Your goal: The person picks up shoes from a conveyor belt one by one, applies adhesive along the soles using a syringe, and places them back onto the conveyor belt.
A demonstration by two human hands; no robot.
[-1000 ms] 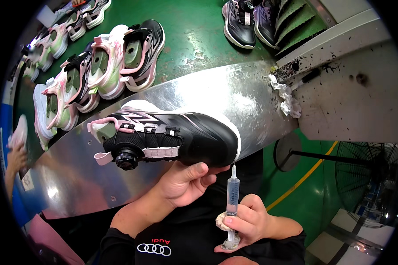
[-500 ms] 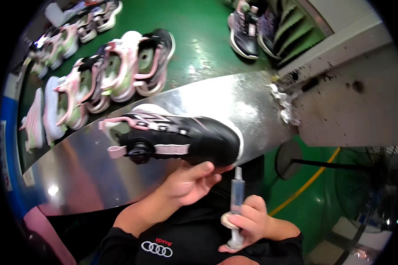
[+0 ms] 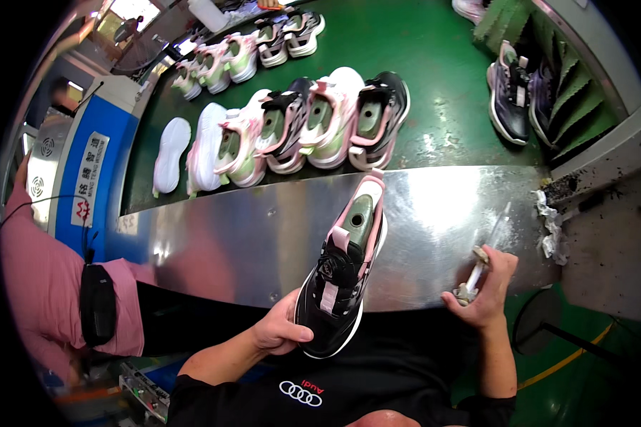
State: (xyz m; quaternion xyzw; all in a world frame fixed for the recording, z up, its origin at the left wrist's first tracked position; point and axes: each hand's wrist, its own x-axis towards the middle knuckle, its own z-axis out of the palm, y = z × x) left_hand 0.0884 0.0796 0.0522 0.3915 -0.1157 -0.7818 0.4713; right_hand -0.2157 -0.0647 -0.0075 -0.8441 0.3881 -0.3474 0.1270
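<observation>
Shoe (image 3: 343,281) on the metal bench (image 3: 228,242) edge, gripped at its toe by my left hand (image 3: 281,331), could tip off if my right hand (image 3: 486,288), closed around the syringe (image 3: 488,249), presses carelessly.

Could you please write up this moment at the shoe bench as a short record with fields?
Setting: shiny metal bench in front of a green conveyor surface
Left hand: grips the toe end of a black and pink shoe, opening facing up
Right hand: holds a clear syringe, tip pointing away over the bench
On the conveyor: row of pink, white and black shoes
Far right: dark shoes by green foam
Nearby: a person in a pink sleeve at left
</observation>
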